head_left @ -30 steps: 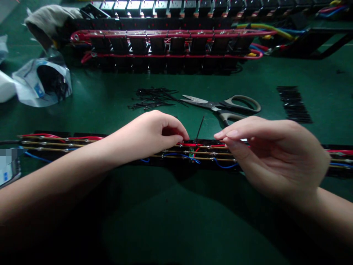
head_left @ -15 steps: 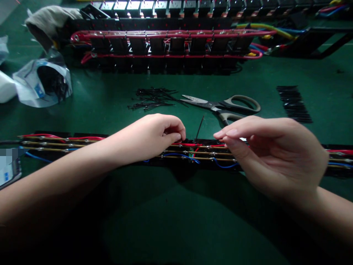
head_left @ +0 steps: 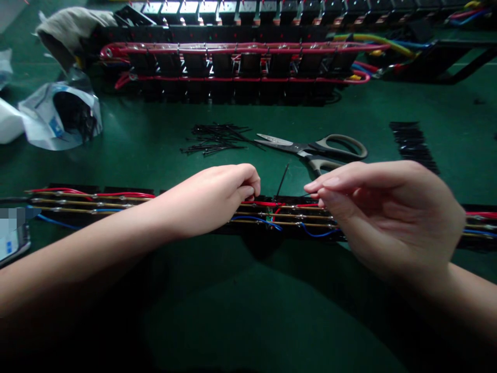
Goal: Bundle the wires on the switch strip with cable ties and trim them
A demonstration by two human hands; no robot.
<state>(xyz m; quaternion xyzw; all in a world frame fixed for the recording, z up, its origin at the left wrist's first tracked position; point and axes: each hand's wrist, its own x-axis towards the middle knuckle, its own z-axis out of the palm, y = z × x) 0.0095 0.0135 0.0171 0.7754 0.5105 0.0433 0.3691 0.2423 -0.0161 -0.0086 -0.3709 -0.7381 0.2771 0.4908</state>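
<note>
Black wired strip (head_left: 289, 214) under left hand (head_left: 221, 194), now curled tighter with unclear hold, and right hand (head_left: 392, 212), pinching thin strand (head_left: 309, 195), seemingly mid-adjustment.

Your green work surface (head_left: 368, 109) spans most of the view. Lighting is uneven: brighter at mid-table, deep shadow (head_left: 186, 321) on your near side. A grey area (head_left: 11, 13), unidentifiable, shows at the far-left corner.

Left forearm (head_left: 104, 238) slants in from left edge; left hand (head_left: 217, 197) near center, back up, fingers curled, thumb tucked in. Right hand (head_left: 399, 217) at right, palm facing left, thumb and fingertips in pinch grip.
</note>
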